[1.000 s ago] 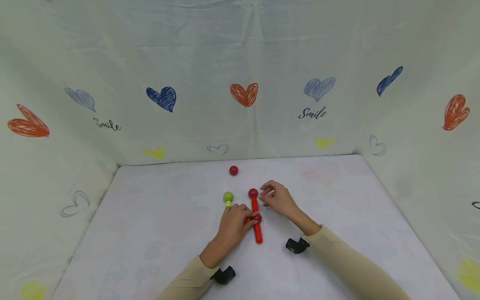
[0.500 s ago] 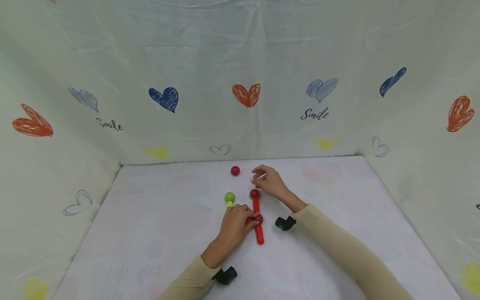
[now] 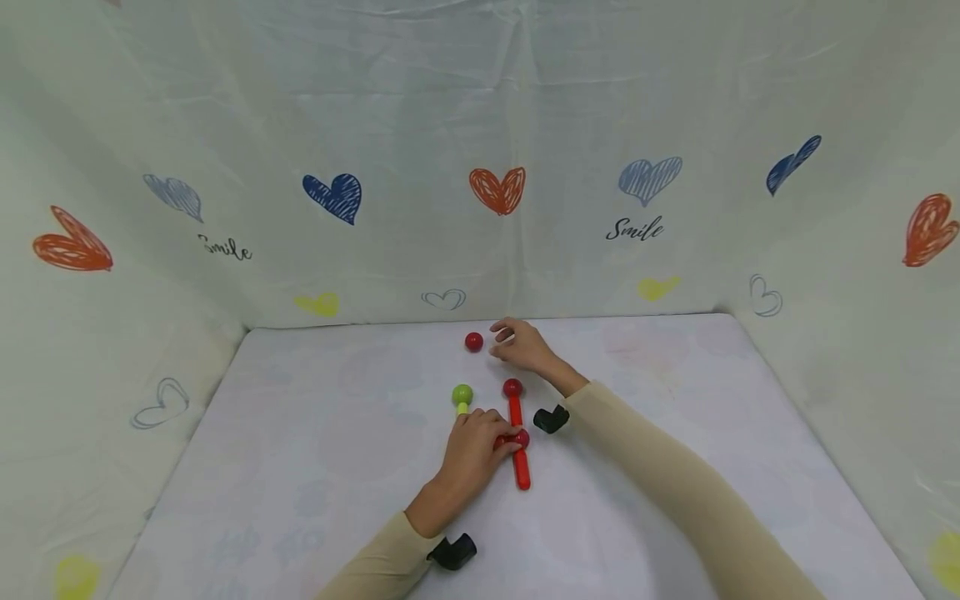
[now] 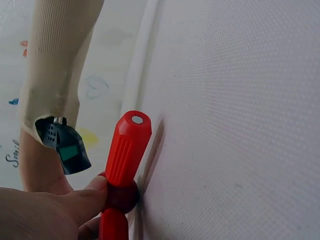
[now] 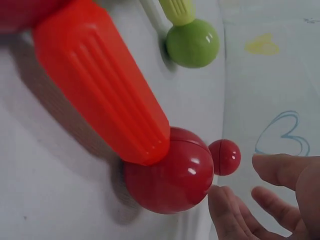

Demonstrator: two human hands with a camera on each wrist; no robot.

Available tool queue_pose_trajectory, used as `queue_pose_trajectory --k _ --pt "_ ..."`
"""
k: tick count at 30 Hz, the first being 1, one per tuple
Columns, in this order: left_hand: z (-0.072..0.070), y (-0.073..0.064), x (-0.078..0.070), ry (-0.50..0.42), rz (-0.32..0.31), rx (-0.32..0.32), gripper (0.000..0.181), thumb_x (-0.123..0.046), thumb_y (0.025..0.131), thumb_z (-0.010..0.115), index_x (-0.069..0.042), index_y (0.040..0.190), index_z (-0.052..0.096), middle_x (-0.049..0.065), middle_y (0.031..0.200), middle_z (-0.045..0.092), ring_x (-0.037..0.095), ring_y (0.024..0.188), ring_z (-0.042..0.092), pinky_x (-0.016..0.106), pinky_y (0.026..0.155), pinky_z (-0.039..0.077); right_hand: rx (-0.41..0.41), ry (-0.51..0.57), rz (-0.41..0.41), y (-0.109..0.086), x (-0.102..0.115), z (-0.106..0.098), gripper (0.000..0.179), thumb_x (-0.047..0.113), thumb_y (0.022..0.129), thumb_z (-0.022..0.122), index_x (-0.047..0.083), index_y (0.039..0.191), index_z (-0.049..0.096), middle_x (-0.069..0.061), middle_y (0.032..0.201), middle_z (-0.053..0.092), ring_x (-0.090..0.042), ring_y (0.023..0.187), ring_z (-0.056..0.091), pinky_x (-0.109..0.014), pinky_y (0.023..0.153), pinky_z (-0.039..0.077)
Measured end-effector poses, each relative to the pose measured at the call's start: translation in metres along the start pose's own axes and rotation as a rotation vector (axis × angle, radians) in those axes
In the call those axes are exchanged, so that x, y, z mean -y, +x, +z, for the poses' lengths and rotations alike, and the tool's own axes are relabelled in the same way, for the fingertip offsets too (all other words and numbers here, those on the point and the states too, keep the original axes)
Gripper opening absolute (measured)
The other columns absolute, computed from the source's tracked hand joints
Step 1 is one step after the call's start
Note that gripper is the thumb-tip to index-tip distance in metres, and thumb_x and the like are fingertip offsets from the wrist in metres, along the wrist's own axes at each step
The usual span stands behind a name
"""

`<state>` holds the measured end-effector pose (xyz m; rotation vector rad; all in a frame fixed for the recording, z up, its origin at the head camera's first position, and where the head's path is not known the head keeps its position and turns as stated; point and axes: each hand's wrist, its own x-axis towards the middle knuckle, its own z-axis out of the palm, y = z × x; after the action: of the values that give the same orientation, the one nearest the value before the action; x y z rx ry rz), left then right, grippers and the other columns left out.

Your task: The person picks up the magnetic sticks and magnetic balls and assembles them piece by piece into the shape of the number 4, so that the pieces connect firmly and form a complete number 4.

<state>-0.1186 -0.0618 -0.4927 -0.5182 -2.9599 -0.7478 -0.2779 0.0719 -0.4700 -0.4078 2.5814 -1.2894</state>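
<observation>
My left hand (image 3: pixel 474 446) pinches a red ball (image 3: pixel 522 438) that joins two red rods. The near rod (image 3: pixel 522 472) points toward me, and its free end shows a round silver tip (image 4: pixel 137 120) in the left wrist view. The far rod (image 3: pixel 515 410) ends in another red ball (image 3: pixel 513 387). A second red piece shows partly between the left fingers. Just right of a loose red ball (image 3: pixel 474 342), near the table's back edge, my right hand (image 3: pixel 522 346) reaches with parted fingers and holds nothing. Its fingers (image 5: pixel 232 215) are close to that ball in the right wrist view.
A green ball (image 3: pixel 462 394) on a yellow-green rod (image 3: pixel 462 408) lies just beyond the left hand, which hides part of it. A white sheet with printed hearts (image 3: pixel 498 191) hangs behind the table (image 3: pixel 322 433). Each wrist carries a black camera (image 3: pixel 551 419).
My right hand has moved away from the far end of the red rod, back and left, up to the loose red ball. The left hand keeps its grip in the same place.
</observation>
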Motion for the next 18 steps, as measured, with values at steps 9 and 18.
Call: queue_pose_trajectory --k 9,18 --pt "0.001 0.001 0.000 0.010 -0.001 0.004 0.027 -0.026 0.089 0.087 -0.017 0.115 0.084 -0.003 0.097 0.073 0.015 0.091 0.062 0.032 0.081 0.046 0.060 -0.043 0.018 0.019 0.001 0.003 0.047 0.008 0.097 0.074 0.002 0.141 0.060 -0.022 0.130 0.065 -0.032 0.105 0.070 -0.034 0.084 0.062" --pt "-0.001 0.001 0.000 -0.001 -0.018 0.025 0.028 -0.025 0.090 0.086 -0.017 0.116 0.083 -0.003 0.097 0.073 0.016 0.093 0.062 0.034 0.084 0.047 0.082 -0.086 0.009 0.029 0.004 0.006 0.049 0.005 0.096 0.075 0.002 0.142 0.059 -0.023 0.134 0.063 -0.031 0.103 0.070 -0.033 0.084 0.061"
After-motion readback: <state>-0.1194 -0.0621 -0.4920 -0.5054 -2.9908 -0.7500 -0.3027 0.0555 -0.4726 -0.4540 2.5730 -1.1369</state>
